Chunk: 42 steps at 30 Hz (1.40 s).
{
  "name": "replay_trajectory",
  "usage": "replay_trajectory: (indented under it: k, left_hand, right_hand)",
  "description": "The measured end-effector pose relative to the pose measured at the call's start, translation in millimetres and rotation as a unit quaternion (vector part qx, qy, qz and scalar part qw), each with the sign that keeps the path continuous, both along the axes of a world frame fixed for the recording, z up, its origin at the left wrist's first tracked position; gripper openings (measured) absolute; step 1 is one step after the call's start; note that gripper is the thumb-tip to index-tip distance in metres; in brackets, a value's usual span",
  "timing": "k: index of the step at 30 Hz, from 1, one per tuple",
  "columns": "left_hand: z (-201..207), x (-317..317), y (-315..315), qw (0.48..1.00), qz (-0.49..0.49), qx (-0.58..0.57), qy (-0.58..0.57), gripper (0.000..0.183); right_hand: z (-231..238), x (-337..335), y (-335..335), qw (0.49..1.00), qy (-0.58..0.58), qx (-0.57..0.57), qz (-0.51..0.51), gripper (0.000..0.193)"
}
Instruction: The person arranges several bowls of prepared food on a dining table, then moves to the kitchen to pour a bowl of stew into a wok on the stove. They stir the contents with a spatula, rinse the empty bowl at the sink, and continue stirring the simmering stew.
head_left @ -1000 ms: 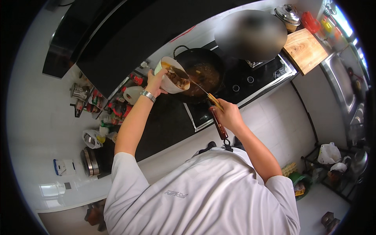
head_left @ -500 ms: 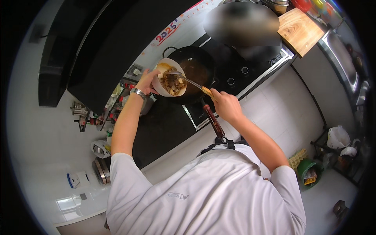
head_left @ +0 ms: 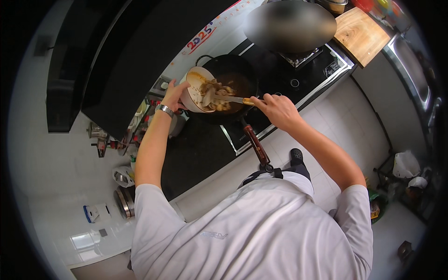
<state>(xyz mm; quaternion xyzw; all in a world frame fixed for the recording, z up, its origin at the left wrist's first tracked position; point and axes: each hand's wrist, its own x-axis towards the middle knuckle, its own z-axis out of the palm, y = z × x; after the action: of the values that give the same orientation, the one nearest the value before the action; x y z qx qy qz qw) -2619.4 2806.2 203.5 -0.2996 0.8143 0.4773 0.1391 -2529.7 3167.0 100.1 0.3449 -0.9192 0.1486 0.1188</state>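
Note:
My left hand is closed on the side of a white bowl, which is tipped to the right over the near side of a black wok. Brown and pale pieces of food lie across the bowl's lip and in the wok, where brown liquid shows. With my right hand I grip the wooden handle of a metal spatula. Its blade reaches left into the food at the bowl's mouth. The wok's red-brown handle points toward my waist, untouched.
The wok sits on a black cooktop. Beyond it is a large round pan, mostly blurred, beside a wooden cutting board and a sink. A black range hood hangs at the upper left, with bottles and jars below.
The bowl has tipped further over the wok, and much of its food has slid out. The spatula has swung to lie more level, its blade lower at the bowl's mouth.

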Motion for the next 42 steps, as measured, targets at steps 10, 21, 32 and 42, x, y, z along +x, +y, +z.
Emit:
replay_trajectory:
  k: [10,21,32,42]
  left_hand:
    - [-0.4,3.9,-10.1,0.999,0.011,-0.013,0.047,0.106]
    - [-7.8,9.1,-4.2,0.995,-0.020,-0.041,0.087,0.101]
    - [-7.4,31.1,-16.0,0.992,0.014,-0.013,0.122,0.100]
    - [-14.3,54.0,-43.4,0.970,0.086,0.130,0.186,0.093]
  right_hand:
    - [10.3,-7.1,-2.0,0.998,-0.016,-0.052,-0.043,0.054]
    - [14.9,2.3,-37.4,0.999,0.004,0.008,-0.038,0.046]
    - [42.7,17.8,2.8,0.997,0.005,0.030,-0.068,0.049]
    - [39.2,26.1,-14.1,0.984,-0.102,-0.094,-0.113,0.048]
